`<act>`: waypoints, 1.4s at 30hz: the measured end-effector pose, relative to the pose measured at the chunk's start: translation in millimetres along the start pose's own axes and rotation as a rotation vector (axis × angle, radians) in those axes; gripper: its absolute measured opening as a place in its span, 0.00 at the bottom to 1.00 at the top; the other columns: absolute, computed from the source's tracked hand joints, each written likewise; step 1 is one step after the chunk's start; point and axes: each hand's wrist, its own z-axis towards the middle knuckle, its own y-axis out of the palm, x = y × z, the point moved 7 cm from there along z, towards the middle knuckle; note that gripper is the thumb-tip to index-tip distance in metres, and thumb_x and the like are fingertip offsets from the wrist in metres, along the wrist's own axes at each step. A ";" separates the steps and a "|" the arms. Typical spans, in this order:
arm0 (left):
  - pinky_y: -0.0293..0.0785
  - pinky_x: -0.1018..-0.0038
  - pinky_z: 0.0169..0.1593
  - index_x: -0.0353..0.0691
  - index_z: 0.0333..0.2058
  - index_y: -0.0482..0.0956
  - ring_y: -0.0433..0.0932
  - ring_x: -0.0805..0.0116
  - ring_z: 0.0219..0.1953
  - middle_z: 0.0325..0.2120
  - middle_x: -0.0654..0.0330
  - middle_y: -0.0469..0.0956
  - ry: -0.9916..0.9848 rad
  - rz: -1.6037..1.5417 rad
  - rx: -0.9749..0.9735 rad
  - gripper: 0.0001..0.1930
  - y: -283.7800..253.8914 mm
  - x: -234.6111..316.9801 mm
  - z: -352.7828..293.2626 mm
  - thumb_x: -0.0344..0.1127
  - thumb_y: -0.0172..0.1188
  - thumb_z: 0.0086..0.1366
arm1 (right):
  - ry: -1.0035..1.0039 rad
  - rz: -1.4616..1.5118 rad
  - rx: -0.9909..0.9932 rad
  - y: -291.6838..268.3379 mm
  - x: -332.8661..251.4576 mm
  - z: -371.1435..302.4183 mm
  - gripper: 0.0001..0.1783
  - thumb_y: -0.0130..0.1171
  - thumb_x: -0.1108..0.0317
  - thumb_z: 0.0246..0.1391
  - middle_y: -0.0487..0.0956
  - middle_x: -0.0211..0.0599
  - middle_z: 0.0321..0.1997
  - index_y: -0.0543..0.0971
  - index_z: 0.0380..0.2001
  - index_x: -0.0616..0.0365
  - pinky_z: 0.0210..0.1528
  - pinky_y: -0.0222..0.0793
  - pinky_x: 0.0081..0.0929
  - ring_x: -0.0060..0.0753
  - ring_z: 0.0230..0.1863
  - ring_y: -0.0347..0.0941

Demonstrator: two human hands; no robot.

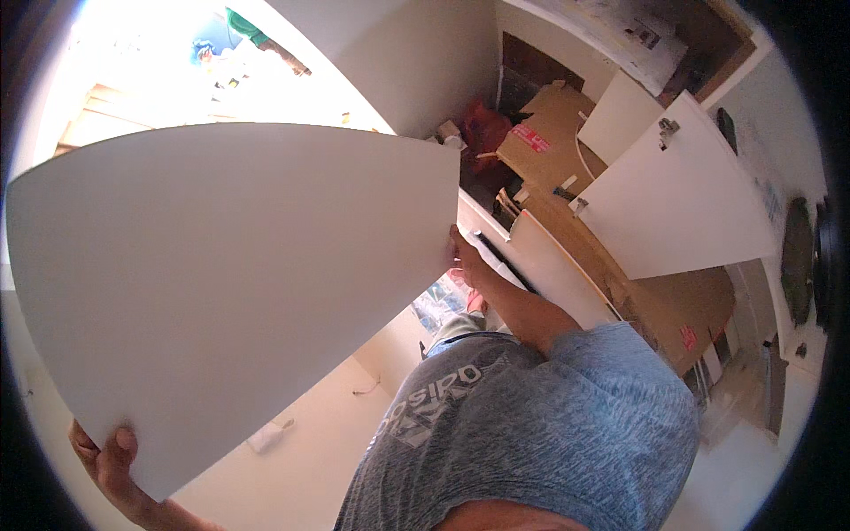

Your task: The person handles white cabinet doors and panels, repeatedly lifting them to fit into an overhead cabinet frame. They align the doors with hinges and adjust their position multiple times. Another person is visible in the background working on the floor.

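A large, flat white panel [239,274] spans the left half of the head view, held up in front of me by both hands. My left hand [111,456] is closed around its lower left corner, with the thumb on the face toward me and the other fingers partly hidden at the edge. At the panel's right edge, my right hand [465,257] grips near the corner; most of its fingers are hidden behind the board.
A white cabinet door [682,195] with metal hinges stands open at the right. Brown cardboard [567,150] with pink-red labels lies beyond it, near a red bag [485,133]. A green item [246,26] shows in the bright area at the upper left.
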 end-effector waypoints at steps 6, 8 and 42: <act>0.62 0.66 0.54 0.31 0.47 0.67 0.69 0.64 0.47 0.43 0.54 0.72 -0.213 -0.100 -0.295 0.32 -31.4 -169.1 58.5 0.49 0.67 0.52 | -0.352 0.190 0.049 -120.0 -48.9 -47.6 0.32 0.52 0.38 0.54 0.74 0.33 0.52 0.71 0.54 0.47 0.57 0.57 0.47 0.34 0.54 0.67; 0.58 0.63 0.59 0.31 0.54 0.62 0.65 0.61 0.54 0.51 0.52 0.69 -0.313 -0.377 -0.211 0.36 14.9 -253.7 56.5 0.53 0.61 0.57 | -0.556 -0.024 0.146 -134.5 -97.7 -133.9 0.33 0.54 0.39 0.54 0.75 0.29 0.50 0.70 0.55 0.50 0.55 0.60 0.43 0.30 0.51 0.69; 0.77 0.67 0.43 0.28 0.50 0.69 0.78 0.58 0.41 0.41 0.49 0.77 0.018 -1.570 -1.633 0.30 470.9 192.7 -90.5 0.39 0.64 0.49 | -1.853 0.877 0.834 -334.3 -26.3 -655.6 0.27 0.54 0.71 0.44 0.74 0.44 0.50 0.68 0.52 0.64 0.56 0.66 0.43 0.46 0.53 0.70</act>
